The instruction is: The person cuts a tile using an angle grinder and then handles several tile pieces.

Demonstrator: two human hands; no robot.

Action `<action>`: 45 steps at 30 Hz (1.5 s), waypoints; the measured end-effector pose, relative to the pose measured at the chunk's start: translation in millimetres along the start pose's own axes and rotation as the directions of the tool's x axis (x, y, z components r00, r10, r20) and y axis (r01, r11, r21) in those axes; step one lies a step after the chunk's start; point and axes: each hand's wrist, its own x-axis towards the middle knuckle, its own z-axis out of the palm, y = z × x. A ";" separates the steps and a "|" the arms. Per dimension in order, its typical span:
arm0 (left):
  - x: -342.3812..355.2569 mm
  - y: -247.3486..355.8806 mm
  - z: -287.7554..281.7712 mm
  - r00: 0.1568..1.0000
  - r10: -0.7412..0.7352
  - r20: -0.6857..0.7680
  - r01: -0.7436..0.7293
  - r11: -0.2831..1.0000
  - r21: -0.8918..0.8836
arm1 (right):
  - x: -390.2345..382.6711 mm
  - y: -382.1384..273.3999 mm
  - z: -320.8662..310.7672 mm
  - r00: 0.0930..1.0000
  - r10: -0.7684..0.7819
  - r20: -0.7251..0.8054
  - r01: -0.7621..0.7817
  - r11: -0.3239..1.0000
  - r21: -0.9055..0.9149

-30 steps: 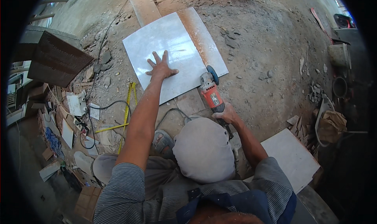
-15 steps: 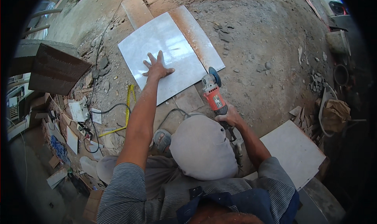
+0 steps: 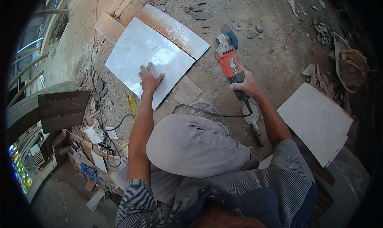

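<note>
My left hand (image 3: pixel 150 81) lies with fingers spread on a large glossy white tile (image 3: pixel 139 48). A narrower strip of tile (image 3: pixel 173 30), dusted with orange powder, lies along its far right side, with a thin dark line between them. My right hand (image 3: pixel 247 84) is wrapped round the black handle of a red angle grinder (image 3: pixel 230 64), whose blue-grey disc (image 3: pixel 230 37) points away from me. The grinder is held above the dirt, right of the tile and apart from it. Its black cord (image 3: pixel 223 114) loops back past my sandalled foot.
A stack of white tiles (image 3: pixel 315 122) lies at the right, near a brown paper bag (image 3: pixel 353 68). A trowel-like tool (image 3: pixel 252 120) rests by my right forearm. At left are a yellow folding rule (image 3: pixel 132 105), a brown panel (image 3: pixel 62 110) and scattered rubble.
The grinder has lifted away from the tile's edge and moved to the right in my right hand. My left hand still presses on the tile. The view has shifted.
</note>
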 end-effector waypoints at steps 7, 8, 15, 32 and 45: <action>-35.9 -2.6 26.7 0.969 0.212 -0.125 -0.221 0.973 -0.059 | 6.8 -1.6 41.1 0.992 0.031 0.120 -0.018 0.994 -0.109; -40.1 2.4 28.6 0.981 0.167 -0.098 -0.173 0.983 -0.056 | 9.2 1.5 45.9 0.991 0.047 0.123 -0.023 0.982 -0.189; -43.9 11.8 21.5 0.996 0.090 -0.014 -0.090 0.996 0.001 | 23.4 -27.3 78.6 0.966 0.057 0.254 -0.003 0.979 -0.206; -41.7 10.4 22.7 0.995 0.098 -0.007 -0.098 0.995 0.029 | 31.7 -10.1 88.9 0.960 0.026 0.280 0.042 0.972 -0.231; -40.3 14.3 25.7 0.998 0.065 0.013 -0.066 0.998 0.023 | 32.9 -7.1 85.7 0.951 0.054 0.304 0.024 0.968 -0.250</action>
